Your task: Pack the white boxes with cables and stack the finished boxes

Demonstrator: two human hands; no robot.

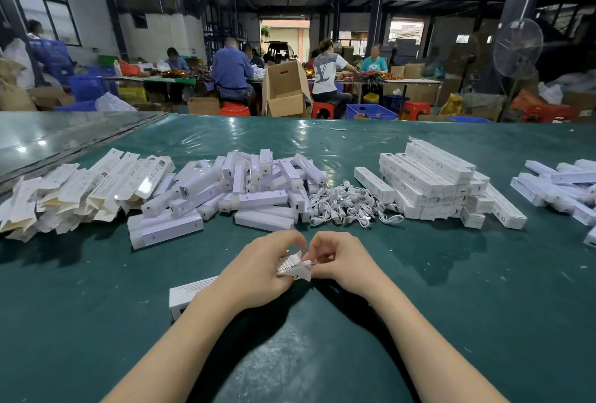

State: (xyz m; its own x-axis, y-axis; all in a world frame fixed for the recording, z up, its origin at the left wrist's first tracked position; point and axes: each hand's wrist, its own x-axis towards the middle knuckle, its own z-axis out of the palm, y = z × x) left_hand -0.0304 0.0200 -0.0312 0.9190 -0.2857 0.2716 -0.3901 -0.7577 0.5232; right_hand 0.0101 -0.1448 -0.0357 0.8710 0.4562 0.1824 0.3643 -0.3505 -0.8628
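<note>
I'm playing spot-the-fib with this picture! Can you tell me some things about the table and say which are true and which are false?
1. The left hand and the right hand both hold one white box at its open end. True.
2. The loose cables lie in a pile just left of the box stack. True.
3. The table is red. False: the table cover is green.
4. Flat unfolded boxes lie on the far right. False: the flat cartons lie on the left.

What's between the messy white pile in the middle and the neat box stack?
A tangle of white cables lies there, seen in the head view.
</note>
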